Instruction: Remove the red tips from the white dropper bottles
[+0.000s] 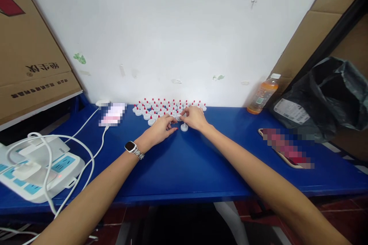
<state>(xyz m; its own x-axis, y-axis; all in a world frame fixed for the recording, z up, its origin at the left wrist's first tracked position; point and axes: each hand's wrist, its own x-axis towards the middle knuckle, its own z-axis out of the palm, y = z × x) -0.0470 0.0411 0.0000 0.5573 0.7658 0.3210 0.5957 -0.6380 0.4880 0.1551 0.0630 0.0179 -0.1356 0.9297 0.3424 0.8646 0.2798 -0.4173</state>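
Observation:
Rows of small white nozzle caps with red tips [138, 112] stand grouped on the table against the wall. My left hand [159, 129] is at the front of the group, its fingers bent and the thumb apart from them, with nothing visibly gripped. Beside it, my right hand [196, 118] has thumb and forefinger closed at a white cap [178, 117], which the fingers partly hide. Just below the right hand, a single white cap [184, 127] stands on the table; no red tip shows on it.
On the blue table [184, 176] lie a white power strip [61, 178] with looping cables and a charging phone [112, 115] at left. An orange drink bottle [263, 95], another phone [284, 148] and a dark plastic bag [310, 103] are at right. A cardboard box [34, 49] leans left.

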